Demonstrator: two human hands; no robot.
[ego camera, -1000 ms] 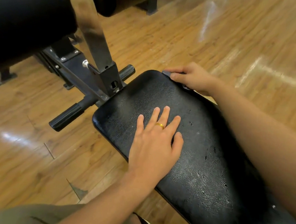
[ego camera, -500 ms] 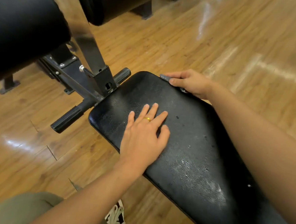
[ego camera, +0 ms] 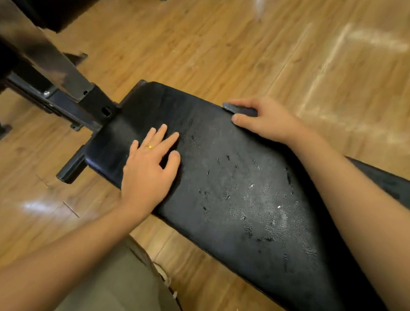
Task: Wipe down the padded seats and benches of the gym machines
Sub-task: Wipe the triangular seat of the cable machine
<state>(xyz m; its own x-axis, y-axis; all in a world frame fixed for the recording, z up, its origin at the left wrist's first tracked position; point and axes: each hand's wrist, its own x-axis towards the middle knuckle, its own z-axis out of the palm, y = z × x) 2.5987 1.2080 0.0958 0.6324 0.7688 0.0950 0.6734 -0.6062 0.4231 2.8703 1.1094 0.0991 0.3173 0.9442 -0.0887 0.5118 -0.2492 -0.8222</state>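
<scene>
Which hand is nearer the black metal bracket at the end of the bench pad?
Left. The left hand lies flat on the bench pad at the end by the bracket; the right hand grips a small dark object at the pad's far edge, farther from it.

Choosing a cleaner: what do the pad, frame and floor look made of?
Pad: likely black vinyl or leather, pebbled grain, small tears.
Frame: seemingly black-painted metal, square tube with a bolt.
Floor: glossy wood-grain planks, wood or laminate; reflections show.
</scene>
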